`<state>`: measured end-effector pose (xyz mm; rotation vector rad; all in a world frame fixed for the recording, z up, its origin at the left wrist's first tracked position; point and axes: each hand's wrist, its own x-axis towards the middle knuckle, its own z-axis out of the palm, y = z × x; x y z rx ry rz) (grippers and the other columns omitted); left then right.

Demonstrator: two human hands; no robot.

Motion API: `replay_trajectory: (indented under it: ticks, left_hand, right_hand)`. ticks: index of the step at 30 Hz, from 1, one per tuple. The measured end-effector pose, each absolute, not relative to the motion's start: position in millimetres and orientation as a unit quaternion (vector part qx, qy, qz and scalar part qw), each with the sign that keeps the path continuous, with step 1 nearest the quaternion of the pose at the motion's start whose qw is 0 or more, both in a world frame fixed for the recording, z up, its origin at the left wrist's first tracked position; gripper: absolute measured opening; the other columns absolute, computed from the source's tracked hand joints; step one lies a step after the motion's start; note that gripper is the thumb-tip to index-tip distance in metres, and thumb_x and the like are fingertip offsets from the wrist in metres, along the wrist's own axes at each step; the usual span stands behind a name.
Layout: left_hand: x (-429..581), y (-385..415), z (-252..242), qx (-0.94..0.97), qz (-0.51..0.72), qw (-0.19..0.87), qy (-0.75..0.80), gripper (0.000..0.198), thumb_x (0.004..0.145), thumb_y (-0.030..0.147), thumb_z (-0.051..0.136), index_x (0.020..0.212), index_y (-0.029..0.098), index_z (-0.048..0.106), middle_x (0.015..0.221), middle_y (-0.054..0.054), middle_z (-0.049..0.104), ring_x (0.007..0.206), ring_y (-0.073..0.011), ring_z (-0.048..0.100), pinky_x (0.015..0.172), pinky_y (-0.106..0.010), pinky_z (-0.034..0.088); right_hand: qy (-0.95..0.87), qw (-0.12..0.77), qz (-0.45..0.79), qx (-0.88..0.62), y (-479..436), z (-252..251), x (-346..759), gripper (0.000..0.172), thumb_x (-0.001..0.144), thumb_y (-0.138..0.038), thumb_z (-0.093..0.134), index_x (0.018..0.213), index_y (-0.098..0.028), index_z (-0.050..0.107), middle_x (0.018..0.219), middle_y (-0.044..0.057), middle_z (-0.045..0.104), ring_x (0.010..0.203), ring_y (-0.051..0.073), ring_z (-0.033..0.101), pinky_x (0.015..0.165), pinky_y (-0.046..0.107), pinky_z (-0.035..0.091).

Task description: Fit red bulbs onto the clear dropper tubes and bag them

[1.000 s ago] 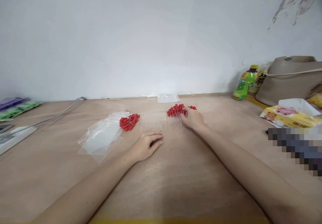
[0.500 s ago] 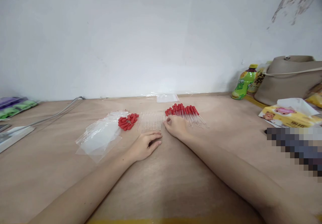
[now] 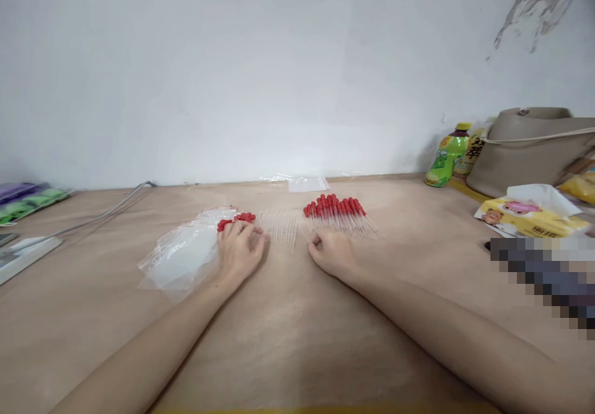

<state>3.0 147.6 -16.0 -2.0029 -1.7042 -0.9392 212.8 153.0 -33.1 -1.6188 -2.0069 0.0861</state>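
Observation:
My left hand [image 3: 239,251] reaches over the pile of red rubber bulbs [image 3: 245,217], partly covering it, its bent fingers apart and its thumb out to the side. To the right of that hand lies a row of thin clear glass tubes [image 3: 277,227]. One tube sticks out below the others at the row's right end. Closed, with fingers curled in, my right hand [image 3: 333,253] rests just below the droppers with red bulbs [image 3: 335,208], which lie side by side. Whatever may be between its fingertips is too small to make out.
Clear zip bags [image 3: 179,259] fan out at the left, beside a grey cable [image 3: 116,208]. Another bag [image 3: 307,184] lies by the wall. At right stand a green drink bottle [image 3: 447,157], a beige bag [image 3: 525,154] and a yellow tissue pack [image 3: 530,215].
My left hand has moved left, from below the glass tubes onto the red bulbs. My right hand has drawn slightly down and right, away from the tube row.

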Motion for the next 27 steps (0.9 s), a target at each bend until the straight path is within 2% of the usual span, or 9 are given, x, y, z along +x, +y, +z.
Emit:
replay_trajectory:
  ticks: [7,11,15,22,27]
  left_hand:
    - [-27.7,175.3,-0.3,-0.653,-0.23,0.212,-0.69,0.026,0.075,0.039,0.048,0.079,0.022,0.066,0.092,-0.01,0.055,0.094,-0.0285,0.044,0.077,-0.04,0.029]
    - [-27.4,186.5,3.3,-0.656,-0.177,0.223,-0.699,0.031,0.075,0.042,0.045,0.079,0.02,0.066,0.095,-0.011,0.056,0.095,-0.028,0.044,0.08,-0.04,0.027]
    - [-24.8,195.8,3.1,-0.659,-0.145,0.235,-0.7,0.032,0.075,0.041,0.045,0.073,0.018,0.066,0.093,-0.013,0.057,0.093,-0.03,0.045,0.078,-0.041,0.028]
    - [-26.1,196.1,2.1,-0.661,-0.18,0.225,-0.692,0.026,0.076,0.035,0.045,0.073,0.016,0.062,0.09,-0.014,0.058,0.091,-0.0308,0.047,0.075,-0.042,0.032]
    - [-15.4,171.6,5.9,-0.715,-0.287,0.208,-0.603,0.018,0.082,0.03,0.042,0.077,0.017,0.053,0.081,-0.01,0.056,0.085,-0.0249,0.048,0.075,-0.037,0.037]
  right_hand:
    - [-0.772,0.279,0.02,-0.571,117.7,-32.3,254.8,0.012,0.075,-0.03,0.05,0.072,-0.021,0.057,0.065,-0.002,0.06,0.057,0.011,0.05,0.051,0.024,0.023]
    - [-0.77,0.297,0.0,-0.564,119.0,-30.4,259.2,0.017,0.074,-0.036,0.053,0.08,-0.021,0.056,0.076,0.0,0.059,0.068,0.013,0.052,0.054,0.024,0.026]
    - [-0.757,0.296,0.006,-0.582,126.0,-31.2,255.9,0.022,0.072,-0.041,0.055,0.078,-0.02,0.054,0.081,0.001,0.058,0.076,0.016,0.052,0.056,0.024,0.027]
    - [-0.767,0.268,-0.003,-0.583,128.0,-31.9,256.1,0.016,0.078,-0.032,0.048,0.07,-0.019,0.053,0.08,0.002,0.056,0.076,0.016,0.05,0.056,0.025,0.028]
    - [-0.784,0.268,-0.005,-0.56,132.2,-35.4,257.0,0.015,0.08,-0.028,0.047,0.07,-0.017,0.051,0.079,0.004,0.057,0.075,0.016,0.048,0.065,0.027,0.032]
